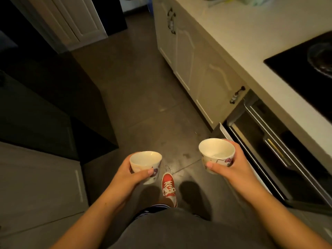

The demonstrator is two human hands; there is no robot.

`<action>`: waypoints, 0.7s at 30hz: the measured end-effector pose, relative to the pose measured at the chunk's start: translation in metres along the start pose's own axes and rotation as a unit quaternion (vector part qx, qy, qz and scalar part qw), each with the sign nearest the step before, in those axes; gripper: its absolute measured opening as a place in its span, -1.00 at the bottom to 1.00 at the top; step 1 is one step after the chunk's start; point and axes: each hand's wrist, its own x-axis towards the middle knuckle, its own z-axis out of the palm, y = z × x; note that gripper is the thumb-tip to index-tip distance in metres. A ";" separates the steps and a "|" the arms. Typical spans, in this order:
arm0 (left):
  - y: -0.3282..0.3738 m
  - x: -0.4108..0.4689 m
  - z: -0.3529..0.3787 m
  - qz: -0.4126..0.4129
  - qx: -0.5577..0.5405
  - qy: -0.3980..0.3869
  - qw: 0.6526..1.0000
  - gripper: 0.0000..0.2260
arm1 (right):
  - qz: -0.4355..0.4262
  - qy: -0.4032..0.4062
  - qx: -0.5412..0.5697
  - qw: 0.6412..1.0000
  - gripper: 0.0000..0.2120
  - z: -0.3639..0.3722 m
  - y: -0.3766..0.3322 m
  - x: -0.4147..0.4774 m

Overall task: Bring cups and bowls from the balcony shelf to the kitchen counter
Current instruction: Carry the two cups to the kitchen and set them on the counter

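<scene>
The person stands on the floor (pixel 143 90) beside the kitchen counter (pixel 233 38), carrying one cup in each hand. The left hand (pixel 124 177) is wrapped around the left cup (pixel 145 165), thumb across its front. The right hand (pixel 231 168) is wrapped around the right cup (pixel 217 153) the same way. Both cups are held upright, below counter height and well short of the counter top.

Likely hazards: the dark oven front (pixel 265 141) under the counter sits just beside the right cup, so a swing of that arm could knock the cup against it. Neither hand is free, so a stumble over the red shoe (pixel 168 186) could drop both cups. The stove top (pixel 305 69) takes up part of the counter.

Both cups are white, handleless, apparently empty, with a pink cartoon print on the side.
</scene>
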 end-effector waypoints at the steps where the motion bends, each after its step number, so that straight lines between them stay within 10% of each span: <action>1: 0.006 0.010 -0.002 0.003 -0.001 0.002 1.000 -0.31 | 0.003 -0.001 0.002 1.000 -0.22 0.001 -0.004 0.005; 21: 0.207 0.314 0.094 0.047 0.022 -0.088 0.995 -0.31 | 0.060 0.056 0.010 0.997 -0.30 -0.092 -0.051 0.238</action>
